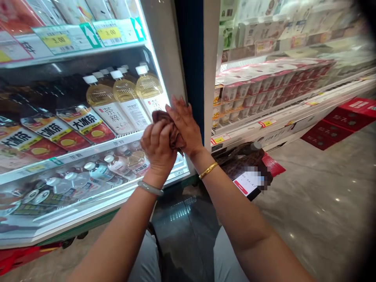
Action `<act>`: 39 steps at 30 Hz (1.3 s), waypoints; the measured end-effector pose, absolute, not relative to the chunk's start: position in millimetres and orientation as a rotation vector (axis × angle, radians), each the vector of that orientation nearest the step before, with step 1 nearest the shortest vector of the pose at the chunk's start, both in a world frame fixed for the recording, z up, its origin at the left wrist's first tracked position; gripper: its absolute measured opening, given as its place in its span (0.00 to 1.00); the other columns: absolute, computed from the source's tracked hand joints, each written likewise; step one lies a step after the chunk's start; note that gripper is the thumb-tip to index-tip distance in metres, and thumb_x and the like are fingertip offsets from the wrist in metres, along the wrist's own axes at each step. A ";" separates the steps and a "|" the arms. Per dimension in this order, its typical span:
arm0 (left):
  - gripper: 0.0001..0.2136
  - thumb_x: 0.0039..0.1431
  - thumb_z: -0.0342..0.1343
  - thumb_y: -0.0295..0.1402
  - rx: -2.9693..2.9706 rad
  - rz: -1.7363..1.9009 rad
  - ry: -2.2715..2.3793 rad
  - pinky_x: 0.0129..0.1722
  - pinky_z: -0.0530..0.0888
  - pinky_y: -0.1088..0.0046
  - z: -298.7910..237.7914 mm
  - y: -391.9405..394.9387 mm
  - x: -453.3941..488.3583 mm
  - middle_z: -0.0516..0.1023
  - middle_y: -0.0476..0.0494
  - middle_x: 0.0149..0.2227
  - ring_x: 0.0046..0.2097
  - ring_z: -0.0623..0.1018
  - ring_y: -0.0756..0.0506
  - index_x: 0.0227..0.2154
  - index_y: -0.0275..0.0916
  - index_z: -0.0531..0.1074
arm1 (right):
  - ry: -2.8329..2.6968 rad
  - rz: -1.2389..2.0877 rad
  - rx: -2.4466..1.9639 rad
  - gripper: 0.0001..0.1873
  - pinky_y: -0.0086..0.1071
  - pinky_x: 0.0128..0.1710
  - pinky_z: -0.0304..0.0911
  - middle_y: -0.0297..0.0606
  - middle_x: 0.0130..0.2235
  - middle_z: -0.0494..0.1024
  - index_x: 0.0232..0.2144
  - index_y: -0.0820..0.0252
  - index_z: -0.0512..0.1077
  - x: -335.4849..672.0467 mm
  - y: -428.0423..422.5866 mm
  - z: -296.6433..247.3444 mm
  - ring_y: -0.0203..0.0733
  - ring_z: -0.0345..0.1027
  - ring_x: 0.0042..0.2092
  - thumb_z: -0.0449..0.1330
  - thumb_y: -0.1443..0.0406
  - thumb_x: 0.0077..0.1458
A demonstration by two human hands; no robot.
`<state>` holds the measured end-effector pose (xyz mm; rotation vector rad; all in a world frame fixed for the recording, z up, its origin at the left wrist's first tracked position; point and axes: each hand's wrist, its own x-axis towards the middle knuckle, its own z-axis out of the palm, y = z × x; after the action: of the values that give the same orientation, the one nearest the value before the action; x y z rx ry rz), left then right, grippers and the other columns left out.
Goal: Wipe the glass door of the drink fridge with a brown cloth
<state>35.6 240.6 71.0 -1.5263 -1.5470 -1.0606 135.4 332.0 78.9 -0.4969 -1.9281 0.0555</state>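
A crumpled brown cloth (pixel 176 138) is bunched between my two hands, in front of the right edge of the lit drinks cooler (pixel 169 51). My left hand (pixel 158 145), with a pale bangle at the wrist, is closed around the left side of the cloth. Against its right side lies my right hand (pixel 188 127), back towards me and fingers stretched out; a gold bangle circles that wrist. Its palm is hidden. Just behind the hands, bottles of pale yellow tea (pixel 151 88) with white caps stand on the cooler shelf.
Left of the hands are red-orange drink packs (pixel 91 123), with small bottles (pixel 100 172) on the shelf below. To the right, an open chiller holds stacked cups (pixel 252 90). A phone (pixel 246 184) sits low beside my right forearm, and red boxes (pixel 337 121) stand farther right.
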 end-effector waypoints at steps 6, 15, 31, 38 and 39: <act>0.15 0.69 0.53 0.39 -1.526 -0.976 -1.490 0.64 0.69 0.53 74.0 234.2 29.1 0.78 0.45 0.60 0.65 0.71 0.40 0.54 0.46 0.76 | -1.851 0.146 -0.410 0.26 0.49 0.78 0.38 0.34 0.73 0.58 0.70 0.45 0.58 137.3 340.4 71.1 0.42 0.43 0.76 0.45 0.57 0.73; 0.14 0.67 0.53 0.32 -1.605 -1.007 -1.345 0.59 0.69 0.56 37.7 247.7 42.6 0.80 0.42 0.57 0.62 0.74 0.39 0.52 0.43 0.77 | -1.574 0.193 -0.284 0.24 0.54 0.74 0.50 0.37 0.71 0.64 0.62 0.50 0.67 140.4 328.3 98.7 0.44 0.51 0.74 0.39 0.63 0.73; 0.15 0.67 0.55 0.31 -1.413 -1.037 -1.324 0.61 0.66 0.63 83.4 243.3 27.0 0.81 0.39 0.54 0.60 0.74 0.41 0.54 0.42 0.76 | -1.734 0.087 -0.329 0.28 0.53 0.76 0.40 0.31 0.75 0.53 0.71 0.44 0.55 124.8 321.5 102.9 0.46 0.41 0.77 0.40 0.61 0.72; 0.25 0.65 0.61 0.39 -1.594 -0.865 -1.317 0.65 0.63 0.59 58.0 238.8 17.4 0.75 0.40 0.62 0.66 0.67 0.37 0.65 0.49 0.68 | -1.760 0.008 -0.613 0.30 0.59 0.76 0.35 0.34 0.77 0.45 0.74 0.44 0.46 129.6 341.8 82.4 0.48 0.29 0.78 0.37 0.58 0.73; 0.26 0.65 0.61 0.38 -1.593 -0.853 -1.300 0.65 0.63 0.60 57.8 238.1 14.4 0.74 0.42 0.63 0.66 0.67 0.38 0.65 0.53 0.68 | -1.761 -0.005 -0.641 0.30 0.59 0.76 0.36 0.34 0.77 0.44 0.74 0.44 0.45 129.0 343.7 81.2 0.48 0.29 0.78 0.37 0.58 0.73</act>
<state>14.4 238.1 57.8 -1.5932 -1.2997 -0.8531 129.0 343.7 81.2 -0.6411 -1.7610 -0.0053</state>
